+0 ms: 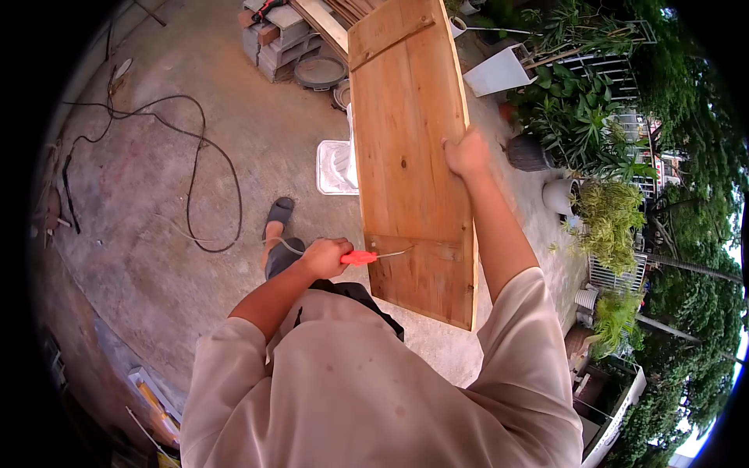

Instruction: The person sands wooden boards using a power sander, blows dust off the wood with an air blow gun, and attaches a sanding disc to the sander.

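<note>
My left hand (326, 258) is closed round a red-handled tool (359, 257). A thin metal shaft with a slightly bent tip sticks out of it, over the lower part of a wooden board (406, 156). From behind that hand a thin grey cord or hose trails left; I cannot tell which. My right hand (470, 156) grips the board's right edge, thumb on the face and the other fingers hidden behind. The board is long and tilted, with a cross strip near each end and a dark knot in the middle. Below it, a white plastic stool (337, 168) is partly hidden.
A black cable (204, 144) loops over the concrete floor at left. Grey blocks (282, 45) with timber stand at the far side, beside a round lid (321, 72). Potted plants (573, 117) and a white planter (499, 72) line the right. My sandalled foot (281, 210) is near the stool.
</note>
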